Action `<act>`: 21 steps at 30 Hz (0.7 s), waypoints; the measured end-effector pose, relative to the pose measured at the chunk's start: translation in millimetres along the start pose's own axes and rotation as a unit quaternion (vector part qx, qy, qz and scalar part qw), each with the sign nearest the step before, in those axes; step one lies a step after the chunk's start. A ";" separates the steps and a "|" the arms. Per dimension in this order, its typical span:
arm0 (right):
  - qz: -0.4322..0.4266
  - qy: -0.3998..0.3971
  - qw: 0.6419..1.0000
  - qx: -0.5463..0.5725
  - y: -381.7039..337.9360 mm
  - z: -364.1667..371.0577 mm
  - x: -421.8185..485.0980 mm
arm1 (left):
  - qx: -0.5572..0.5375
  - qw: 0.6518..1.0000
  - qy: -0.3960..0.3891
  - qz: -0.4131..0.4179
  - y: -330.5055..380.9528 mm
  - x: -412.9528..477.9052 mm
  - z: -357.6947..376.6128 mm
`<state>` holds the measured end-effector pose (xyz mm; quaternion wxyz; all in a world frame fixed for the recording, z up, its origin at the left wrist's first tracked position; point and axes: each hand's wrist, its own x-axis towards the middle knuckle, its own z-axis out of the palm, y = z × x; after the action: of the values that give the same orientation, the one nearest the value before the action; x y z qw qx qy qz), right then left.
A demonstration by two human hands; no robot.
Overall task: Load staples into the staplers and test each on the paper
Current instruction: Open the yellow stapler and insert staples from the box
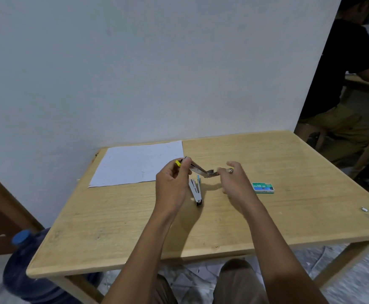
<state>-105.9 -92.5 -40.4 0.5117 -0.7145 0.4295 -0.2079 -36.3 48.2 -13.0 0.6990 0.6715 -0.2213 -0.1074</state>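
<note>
Pale wood-grain worktop (223, 227), rectangular, with a smooth white paper (135, 164) lying flat at its 11 o'clock corner. Left hand (172, 183) grips the yellow-tipped end of a stapler (198, 170) swung open, its thin metal arm slanting toward 4 o'clock. Right hand (236, 181) is loosely curled, fingertips touching the stapler's other end. Under them lies a second stapler (195, 190), white, opened in a narrow V. At 3 o'clock sits a small green staple box (263, 187).

Dim, soft overhead light; wide-angle edges warped, blurred.
</note>
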 end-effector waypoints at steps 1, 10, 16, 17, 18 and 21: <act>-0.019 0.010 0.998 -0.067 -0.2 0.0 -1.8 | -0.001 1.000 0.004 0.003 1.4 1.3 0.1; -0.299 -0.142 0.943 0.012 -29.5 -8.5 -21.6 | 0.036 0.998 -0.050 0.026 8.6 5.6 2.3; -0.315 -0.101 0.940 0.086 -26.7 -2.3 -20.6 | 0.038 0.996 -0.058 0.049 16.4 7.2 3.5; -0.319 -0.091 0.939 0.085 -26.4 -1.1 -20.7 | 0.038 0.996 -0.058 0.050 17.2 7.4 3.4; -0.323 -0.085 0.939 0.084 -26.5 -0.3 -20.9 | 0.039 0.996 -0.059 0.051 18.0 7.6 2.8; -0.343 -0.080 0.935 0.048 -27.4 -1.2 -19.9 | 0.043 0.996 -0.067 0.045 19.0 8.6 -1.3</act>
<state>-106.6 -73.8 -12.1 0.4753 -0.8073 0.1055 -0.3335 -30.9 46.9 7.2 0.6569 0.6819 -0.3019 -0.1111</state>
